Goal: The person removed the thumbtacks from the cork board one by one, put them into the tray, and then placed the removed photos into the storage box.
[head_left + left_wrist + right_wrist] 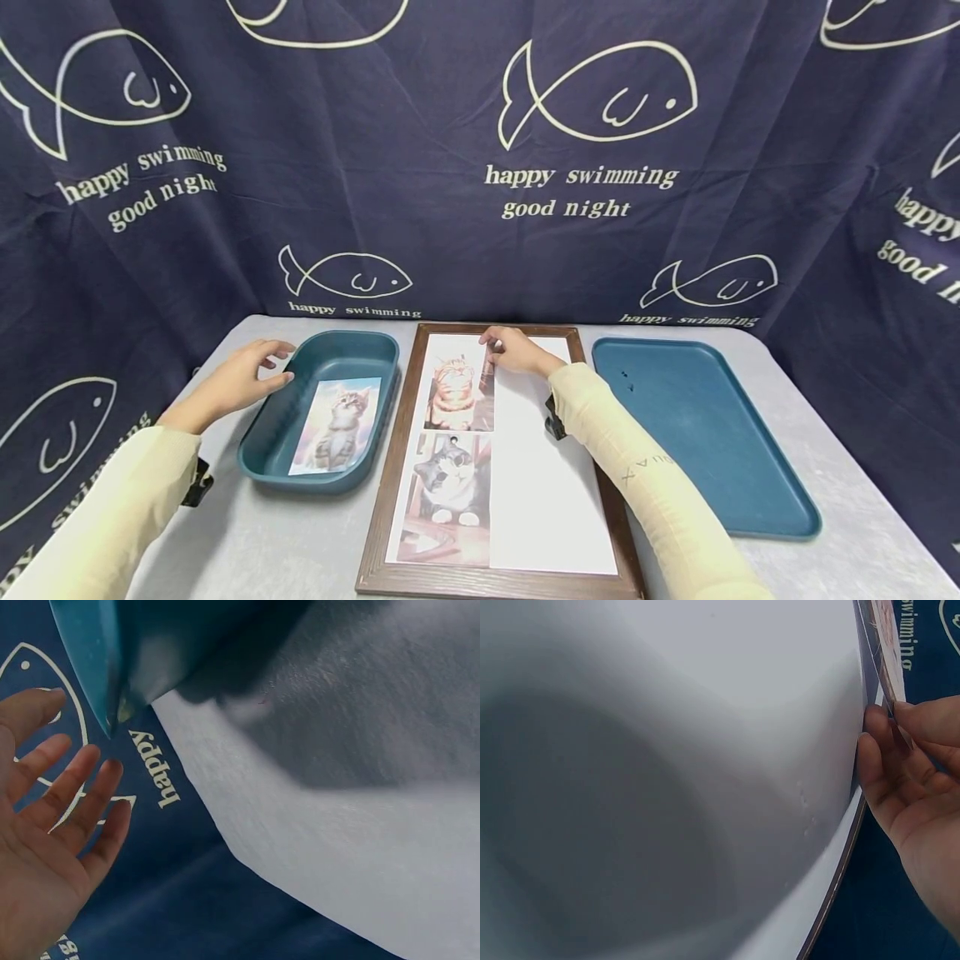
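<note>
My right hand (517,352) pinches the upper right corner of an orange cat photo (453,392) between thumb and fingers. In the right wrist view, this photo (889,652) stands slightly lifted at its edge. It lies in the upper left of a brown wooden frame (495,581), over a white backing (555,492). Directly below it is a grey-and-white cat photo (450,492). My left hand (236,383), fingers spread and holding nothing, hovers beside the left rim of a deep teal bin (345,358). Inside the bin lies a tabby kitten photo (337,425).
A shallow teal tray (705,433) lies right of the frame, with small dark marks near its upper left. The grey-white tabletop (300,533) ends at a navy fish-print curtain (465,283) behind and at both sides.
</note>
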A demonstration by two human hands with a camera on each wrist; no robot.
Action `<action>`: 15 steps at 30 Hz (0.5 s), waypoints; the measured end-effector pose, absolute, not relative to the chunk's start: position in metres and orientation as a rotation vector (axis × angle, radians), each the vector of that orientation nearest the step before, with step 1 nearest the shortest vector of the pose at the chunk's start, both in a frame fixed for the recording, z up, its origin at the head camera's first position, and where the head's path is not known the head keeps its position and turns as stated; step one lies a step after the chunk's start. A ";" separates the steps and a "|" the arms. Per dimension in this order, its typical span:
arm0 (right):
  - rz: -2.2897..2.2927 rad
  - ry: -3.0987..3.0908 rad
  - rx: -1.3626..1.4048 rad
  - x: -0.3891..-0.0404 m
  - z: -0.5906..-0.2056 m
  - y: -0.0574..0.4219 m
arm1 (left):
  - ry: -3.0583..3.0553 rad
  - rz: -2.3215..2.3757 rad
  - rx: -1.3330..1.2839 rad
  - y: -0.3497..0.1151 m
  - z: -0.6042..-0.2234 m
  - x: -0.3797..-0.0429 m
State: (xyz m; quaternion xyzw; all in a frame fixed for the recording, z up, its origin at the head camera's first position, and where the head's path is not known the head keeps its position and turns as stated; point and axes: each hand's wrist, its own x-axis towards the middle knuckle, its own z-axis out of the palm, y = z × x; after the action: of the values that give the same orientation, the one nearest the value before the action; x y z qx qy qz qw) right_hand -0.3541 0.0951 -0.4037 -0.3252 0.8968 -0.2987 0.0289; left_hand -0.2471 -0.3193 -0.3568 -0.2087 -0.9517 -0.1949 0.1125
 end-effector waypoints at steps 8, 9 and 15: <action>-1.010 2.721 -0.968 -0.353 -0.403 0.097 | -2.931 -0.688 -0.421 -0.329 -0.358 -0.246; -1.022 2.716 -0.964 -0.353 -0.403 0.097 | -2.951 -0.713 -0.403 -0.330 -0.359 -0.246; -1.091 2.704 -0.972 -0.352 -0.404 0.097 | -3.029 -0.834 -0.331 -0.335 -0.360 -0.243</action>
State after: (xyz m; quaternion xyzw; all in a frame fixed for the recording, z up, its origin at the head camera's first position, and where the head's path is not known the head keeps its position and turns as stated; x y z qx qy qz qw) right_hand -0.3519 0.0969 -0.4039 -0.3160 0.8793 -0.3548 0.0340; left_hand -0.2428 -0.3353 -0.3598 -0.1048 -0.9588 -0.2640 -0.0090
